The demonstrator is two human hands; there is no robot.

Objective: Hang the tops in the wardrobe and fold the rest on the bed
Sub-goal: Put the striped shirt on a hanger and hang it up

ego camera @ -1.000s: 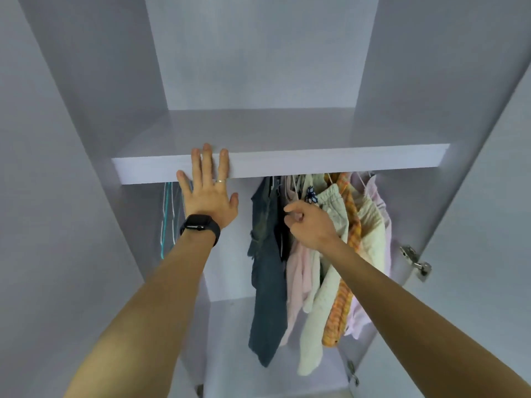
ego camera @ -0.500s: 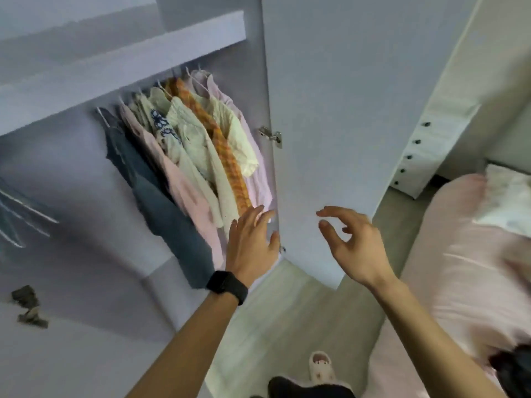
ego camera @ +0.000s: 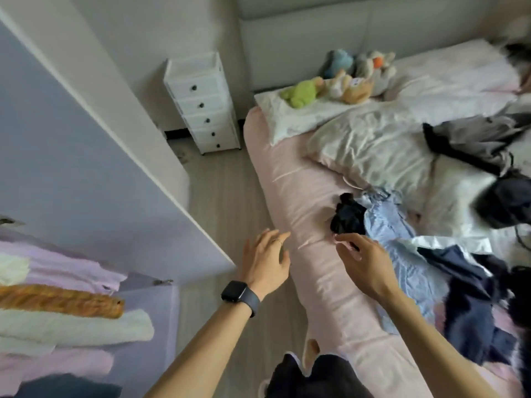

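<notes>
At the edge of the bed (ego camera: pixel 301 196), the left hand (ego camera: pixel 267 259) and right hand (ego camera: pixel 362 262) hover empty, fingers loose; the black garment (ego camera: pixel 347 218) lies just beyond the right.

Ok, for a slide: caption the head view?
Left hand and right hand reach toward a crumpled black garment beside a light blue garment on the pink bed.

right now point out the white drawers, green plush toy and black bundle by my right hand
white drawers (ego camera: pixel 205 119), head view, middle front
green plush toy (ego camera: pixel 301 94), head view, body
black bundle (ego camera: pixel 347 216), head view, centre
</notes>
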